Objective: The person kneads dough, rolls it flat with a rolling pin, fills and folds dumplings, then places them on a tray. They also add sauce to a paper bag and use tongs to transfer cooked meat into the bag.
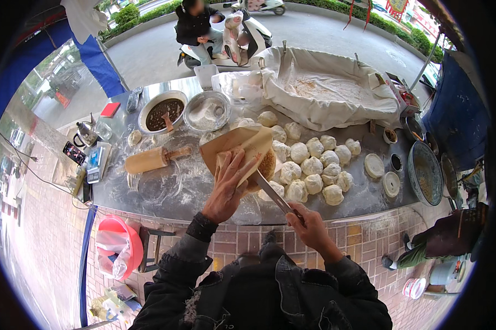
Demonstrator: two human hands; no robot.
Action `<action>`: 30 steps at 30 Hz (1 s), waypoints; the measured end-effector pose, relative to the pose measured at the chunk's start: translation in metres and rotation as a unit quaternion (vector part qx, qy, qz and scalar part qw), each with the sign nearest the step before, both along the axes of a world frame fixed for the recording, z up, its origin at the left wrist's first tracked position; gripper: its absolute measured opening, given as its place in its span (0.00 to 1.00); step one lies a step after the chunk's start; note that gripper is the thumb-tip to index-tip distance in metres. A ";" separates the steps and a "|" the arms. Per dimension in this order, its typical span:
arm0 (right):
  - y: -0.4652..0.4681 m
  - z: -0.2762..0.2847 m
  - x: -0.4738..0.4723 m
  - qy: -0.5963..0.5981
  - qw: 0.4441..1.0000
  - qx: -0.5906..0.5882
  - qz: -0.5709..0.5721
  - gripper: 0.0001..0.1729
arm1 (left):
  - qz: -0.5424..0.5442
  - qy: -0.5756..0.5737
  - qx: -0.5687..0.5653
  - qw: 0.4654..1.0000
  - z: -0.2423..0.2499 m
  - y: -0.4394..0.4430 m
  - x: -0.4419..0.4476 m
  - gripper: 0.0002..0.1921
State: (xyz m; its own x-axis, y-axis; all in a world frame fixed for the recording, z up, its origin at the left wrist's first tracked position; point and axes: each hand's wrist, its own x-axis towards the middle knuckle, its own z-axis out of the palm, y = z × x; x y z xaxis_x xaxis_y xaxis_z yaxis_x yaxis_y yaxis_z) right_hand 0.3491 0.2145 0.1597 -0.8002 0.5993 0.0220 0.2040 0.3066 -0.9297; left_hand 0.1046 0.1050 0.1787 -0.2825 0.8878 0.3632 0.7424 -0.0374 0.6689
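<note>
My left hand (pixel 228 185) holds a brown paper bag (pixel 242 144), its fingers spread across the paper. A browned, seed-topped flatbread (pixel 268 165) shows at the bag's right-hand opening; the rest of it is hidden by the paper. In my right hand (pixel 308 225) is the handle of a metal-bladed knife (pixel 275 194), and the blade reaches to the bread and the bag's mouth. Floured dough balls (pixel 312 165) lie close together just right of the bag. To the left, a thick wooden rolling pin (pixel 147 161) rests on the floury steel table (pixel 190 198).
A bowl of dark filling (pixel 163 114) and a bowl of flour (pixel 206 111) stand behind the rolling pin. A cloth-lined tray (pixel 330 90) fills the back right. Digital scales (pixel 97 163) sit at left, a large metal bowl (pixel 425 173) at right. Someone sits on a scooter (pixel 235 41) beyond the table.
</note>
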 end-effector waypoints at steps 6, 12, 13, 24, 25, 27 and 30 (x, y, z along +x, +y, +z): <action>-0.007 0.002 0.003 0.003 0.999 0.017 0.027 0.17 | 0.004 0.049 -0.022 0.999 0.038 0.001 -0.015 0.23; -0.006 0.004 -0.002 0.026 0.999 -0.041 0.001 0.17 | -0.088 0.055 -0.046 0.994 0.043 -0.010 -0.019 0.24; -0.006 0.005 -0.004 0.029 0.998 -0.052 -0.016 0.18 | -0.103 0.105 -0.064 0.987 0.042 -0.011 -0.019 0.24; -0.008 0.066 -0.018 -0.031 0.945 0.326 0.012 0.22 | 0.006 -0.668 0.115 0.735 -0.011 0.027 -0.069 0.25; -0.010 0.074 -0.020 -0.045 0.937 0.347 0.013 0.22 | -0.011 -0.700 0.144 0.700 -0.028 0.024 -0.057 0.25; -0.013 0.088 -0.022 -0.071 0.923 0.378 0.024 0.23 | -0.035 -0.742 0.193 0.641 -0.053 0.018 -0.042 0.25; -0.016 0.106 -0.021 -0.104 0.909 0.400 0.047 0.24 | -0.062 -0.777 0.240 0.578 -0.077 0.014 -0.021 0.24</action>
